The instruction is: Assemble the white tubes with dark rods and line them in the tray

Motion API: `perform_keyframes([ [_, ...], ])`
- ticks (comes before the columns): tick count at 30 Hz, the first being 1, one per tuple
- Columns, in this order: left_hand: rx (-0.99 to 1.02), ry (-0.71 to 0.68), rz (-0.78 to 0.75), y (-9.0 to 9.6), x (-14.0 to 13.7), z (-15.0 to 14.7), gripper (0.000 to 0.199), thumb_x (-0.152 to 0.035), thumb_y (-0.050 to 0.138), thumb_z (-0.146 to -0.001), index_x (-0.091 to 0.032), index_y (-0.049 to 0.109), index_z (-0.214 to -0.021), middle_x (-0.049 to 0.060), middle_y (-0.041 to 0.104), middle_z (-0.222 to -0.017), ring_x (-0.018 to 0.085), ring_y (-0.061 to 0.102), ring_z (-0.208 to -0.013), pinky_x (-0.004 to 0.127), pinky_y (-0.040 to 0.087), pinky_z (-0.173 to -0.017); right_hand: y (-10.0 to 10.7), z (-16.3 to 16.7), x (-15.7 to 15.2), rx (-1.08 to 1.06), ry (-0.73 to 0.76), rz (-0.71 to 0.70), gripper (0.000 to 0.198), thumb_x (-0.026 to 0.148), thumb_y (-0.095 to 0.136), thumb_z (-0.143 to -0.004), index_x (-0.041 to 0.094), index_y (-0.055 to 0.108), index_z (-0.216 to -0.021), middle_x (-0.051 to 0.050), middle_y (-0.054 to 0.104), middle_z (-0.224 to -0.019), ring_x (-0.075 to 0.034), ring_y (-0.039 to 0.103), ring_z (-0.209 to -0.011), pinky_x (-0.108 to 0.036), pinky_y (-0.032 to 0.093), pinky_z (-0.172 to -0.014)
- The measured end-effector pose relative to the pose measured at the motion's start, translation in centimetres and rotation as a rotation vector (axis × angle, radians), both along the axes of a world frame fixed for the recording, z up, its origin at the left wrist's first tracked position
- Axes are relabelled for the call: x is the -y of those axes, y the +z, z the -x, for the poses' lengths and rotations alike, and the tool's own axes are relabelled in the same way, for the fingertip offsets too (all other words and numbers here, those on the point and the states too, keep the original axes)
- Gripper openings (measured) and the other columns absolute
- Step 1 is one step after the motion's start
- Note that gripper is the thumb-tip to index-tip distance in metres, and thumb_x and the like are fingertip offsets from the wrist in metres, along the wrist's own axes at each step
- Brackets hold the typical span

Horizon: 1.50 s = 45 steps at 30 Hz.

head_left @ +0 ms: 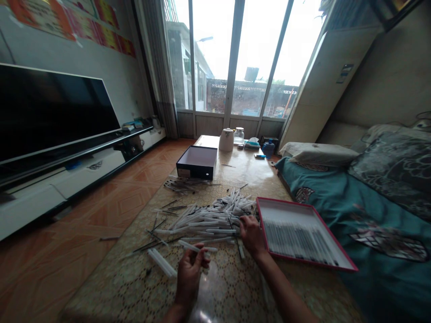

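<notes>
My left hand (191, 271) is closed around a translucent white pen barrel (188, 246), pinched between thumb and fingers; a second white end sticks out to the right. At the right edge of a heaped pile of pen barrels (202, 220) is my right hand (252, 232), its fingers curled down, with their tips hidden in part. Thin dark refills (148, 246) lie scattered on the left of the pile. Just right of my right hand sits a shallow red-rimmed box lid (286, 206) with a row of pens (299, 240) in it. A few loose barrels (161, 263) lie left of my left hand.
A patterned cloth covers the long table (134, 287). Farther back stand an open dark box (197, 172), a pale kettle (226, 140), a glass jar (239, 135) and a tissue pack (252, 143). A teal-covered sofa (336, 193) borders the right side.
</notes>
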<state>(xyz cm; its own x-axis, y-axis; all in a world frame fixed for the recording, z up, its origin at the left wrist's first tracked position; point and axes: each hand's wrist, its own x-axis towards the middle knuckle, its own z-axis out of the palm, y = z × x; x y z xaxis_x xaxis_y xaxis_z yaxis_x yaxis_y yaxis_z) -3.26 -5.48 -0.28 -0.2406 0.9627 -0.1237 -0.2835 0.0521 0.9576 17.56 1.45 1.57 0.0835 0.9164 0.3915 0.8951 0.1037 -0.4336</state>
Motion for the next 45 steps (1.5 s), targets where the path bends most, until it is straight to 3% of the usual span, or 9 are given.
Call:
perform_keyframes([
  [5,0.245,0.04,0.127,-0.8,-0.2,0.1,0.027,-0.029,0.078,-0.064,-0.014,0.064,-0.082,0.004,0.072,-0.073,0.014,0.065,-0.057,0.025,0.054,-0.056,-1.2,-0.2,-3.3,0.065,-0.028,0.03,0.01,0.013,0.057,-0.077,0.02,0.064,-0.078,-0.008,0.061,-0.087,-0.021,0.057,-0.088,-0.027,0.04,-0.077],
  [11,0.377,0.05,0.221,0.0,-0.2,0.5,0.007,-0.01,0.067,-0.076,-0.011,0.067,-0.083,0.001,0.068,-0.062,0.009,0.063,-0.054,0.016,0.051,-0.052,-0.8,-0.6,-2.9,0.037,-0.029,-0.019,0.012,0.014,0.051,-0.081,0.02,0.061,-0.077,-0.006,0.061,-0.084,-0.019,0.056,-0.084,-0.027,0.04,-0.075],
  [14,0.422,0.076,0.245,0.8,-0.1,0.4,0.009,-0.005,0.06,-0.08,-0.011,0.066,-0.082,0.002,0.067,-0.062,0.009,0.064,-0.054,0.016,0.052,-0.051,0.4,-0.7,-1.1,-0.083,-0.029,-0.123,0.014,0.021,0.044,-0.087,0.019,0.057,-0.088,-0.006,0.061,-0.087,-0.018,0.056,-0.083,-0.027,0.042,-0.076],
  [17,0.509,0.117,0.268,1.4,-0.1,0.0,0.013,-0.003,0.055,-0.083,-0.012,0.064,-0.079,0.002,0.068,-0.063,0.011,0.066,-0.055,0.019,0.054,-0.05,1.3,0.5,2.2,-0.435,-0.002,-0.236,0.014,0.031,0.043,-0.089,0.019,0.052,-0.089,-0.001,0.059,-0.075,-0.015,0.056,-0.068,-0.026,0.044,-0.066],
  [21,0.648,0.134,0.312,1.8,0.1,-0.6,0.016,-0.003,0.052,-0.085,-0.012,0.061,-0.075,0.004,0.069,-0.061,0.012,0.067,-0.053,0.019,0.055,-0.05,1.6,3.5,6.7,-0.77,0.107,-0.142,0.016,0.035,0.044,-0.089,0.02,0.05,-0.084,0.003,0.054,-0.064,-0.013,0.053,-0.056,-0.022,0.042,-0.054],
  [25,0.72,0.129,0.344,2.2,0.3,-1.0,0.018,-0.003,0.051,-0.085,-0.012,0.06,-0.073,0.004,0.069,-0.06,0.012,0.067,-0.052,0.019,0.055,-0.05,1.5,5.6,9.1,-0.914,0.097,-0.151,0.015,0.034,0.047,-0.089,0.02,0.052,-0.088,0.002,0.056,-0.067,-0.013,0.056,-0.059,-0.024,0.045,-0.057],
  [32,0.777,0.141,0.397,3.2,0.6,-1.4,0.021,-0.003,0.049,-0.087,-0.011,0.059,-0.07,0.004,0.068,-0.057,0.011,0.066,-0.048,0.018,0.055,-0.046,1.8,6.3,9.6,-0.916,0.116,-0.171,0.014,0.033,0.047,-0.09,0.021,0.053,-0.089,0.001,0.059,-0.068,-0.013,0.058,-0.061,-0.024,0.047,-0.057],
  [45,0.803,0.121,0.438,3.0,1.5,-1.9,0.022,-0.004,0.045,-0.089,-0.011,0.059,-0.073,0.005,0.068,-0.059,0.011,0.066,-0.05,0.018,0.055,-0.048,1.3,7.0,10.5,-0.923,0.139,-0.176,0.012,0.029,0.049,-0.088,0.02,0.056,-0.086,0.001,0.06,-0.068,-0.014,0.06,-0.059,-0.024,0.05,-0.055],
])
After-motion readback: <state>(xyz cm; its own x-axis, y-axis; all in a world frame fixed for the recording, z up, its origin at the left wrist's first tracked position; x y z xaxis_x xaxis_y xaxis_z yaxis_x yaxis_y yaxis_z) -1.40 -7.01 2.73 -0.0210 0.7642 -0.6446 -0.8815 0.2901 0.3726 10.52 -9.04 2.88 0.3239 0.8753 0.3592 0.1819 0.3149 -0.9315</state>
